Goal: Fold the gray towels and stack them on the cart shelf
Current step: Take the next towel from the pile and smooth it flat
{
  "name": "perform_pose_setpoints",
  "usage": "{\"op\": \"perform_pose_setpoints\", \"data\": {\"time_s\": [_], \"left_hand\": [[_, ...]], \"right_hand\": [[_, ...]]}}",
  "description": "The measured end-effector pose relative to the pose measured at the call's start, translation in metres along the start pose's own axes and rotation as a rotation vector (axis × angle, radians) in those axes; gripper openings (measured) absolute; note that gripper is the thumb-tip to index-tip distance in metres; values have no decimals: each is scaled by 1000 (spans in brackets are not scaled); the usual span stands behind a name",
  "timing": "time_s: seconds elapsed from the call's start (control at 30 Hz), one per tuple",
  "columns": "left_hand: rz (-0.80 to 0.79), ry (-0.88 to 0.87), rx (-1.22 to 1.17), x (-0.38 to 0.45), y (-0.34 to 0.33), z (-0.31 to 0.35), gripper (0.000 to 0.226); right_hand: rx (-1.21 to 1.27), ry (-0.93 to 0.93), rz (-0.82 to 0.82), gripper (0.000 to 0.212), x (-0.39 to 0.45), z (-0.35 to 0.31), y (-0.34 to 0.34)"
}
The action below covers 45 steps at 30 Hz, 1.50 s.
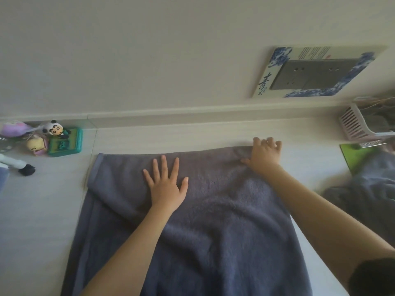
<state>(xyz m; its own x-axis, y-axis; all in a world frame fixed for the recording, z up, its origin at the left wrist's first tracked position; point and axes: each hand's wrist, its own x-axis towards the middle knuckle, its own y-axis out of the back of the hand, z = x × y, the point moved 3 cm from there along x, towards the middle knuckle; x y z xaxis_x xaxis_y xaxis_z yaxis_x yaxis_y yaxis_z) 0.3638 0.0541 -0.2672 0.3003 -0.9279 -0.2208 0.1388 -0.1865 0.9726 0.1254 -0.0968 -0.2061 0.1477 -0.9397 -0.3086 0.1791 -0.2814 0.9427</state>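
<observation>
I am at the smoothing step: the gray towel (192, 210) lies spread on the pale surface (38, 210), its far edge near the wall. My left hand (165, 186) presses flat on the towel's middle, fingers straight and spread. My right hand (265, 155) sits at the towel's far right corner, fingers curled over that edge. Next, I judge, I must lift that corner and fold it across evenly

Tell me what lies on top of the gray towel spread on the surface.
On the gray towel, the left hand presses flat, fingers spread. The right hand rests at its far right corner, fingers curled over the edge. Whatever lies beneath the towel is covered.
</observation>
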Motion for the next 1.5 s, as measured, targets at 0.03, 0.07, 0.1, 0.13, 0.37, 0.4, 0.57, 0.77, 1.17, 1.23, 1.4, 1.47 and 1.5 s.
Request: {"op": "perform_pose_setpoints", "data": {"time_s": [0.03, 0.07, 0.1, 0.13, 0.37, 0.4, 0.57, 0.77, 1.17, 1.23, 1.4, 1.47, 1.5], "left_hand": [[22, -20, -36, 0, 3, 7, 77], [55, -62, -70, -2, 5, 14, 75], [76, -114, -85, -4, 4, 22, 73], [85, -154, -79, -6, 0, 29, 71], [57, -169, 22, -11, -13, 30, 71], [40, -161, 22, -10, -13, 30, 71], [-82, -180, -13, -7, -3, 32, 77], [237, -95, -336, -58, 13, 9, 51], [288, 620, -359, -162, -12, -137, 50], [242, 648, -387, -169, -10, -148, 50], [211, 655, -487, -185, -4, -181, 32], [265, 630, -564, -189, -3, -183, 30], [299, 637, -594, -194, -1, -186, 29]], "right_hand": [[58, 47, 36, 68, -6, -9, 0], [102, 120, 73, 71, -13, -20, -2], [133, 202, 106, 71, -24, -31, -8], [158, 271, 115, 67, -36, -42, -17], [196, 81, 85, 71, -76, -13, -79], [190, 54, 85, 70, -75, -12, -79], [194, 33, 68, 72, -83, -20, -73], [292, 326, 92, 52, -149, -80, -77], [381, 363, 66, 62, -182, -163, -64], [422, 342, 69, 64, -185, -173, -66], [328, 251, 97, 50, -183, -198, -67], [300, 231, 104, 50, -183, -199, -66], [283, 228, 95, 51, -185, -203, -66]]}}
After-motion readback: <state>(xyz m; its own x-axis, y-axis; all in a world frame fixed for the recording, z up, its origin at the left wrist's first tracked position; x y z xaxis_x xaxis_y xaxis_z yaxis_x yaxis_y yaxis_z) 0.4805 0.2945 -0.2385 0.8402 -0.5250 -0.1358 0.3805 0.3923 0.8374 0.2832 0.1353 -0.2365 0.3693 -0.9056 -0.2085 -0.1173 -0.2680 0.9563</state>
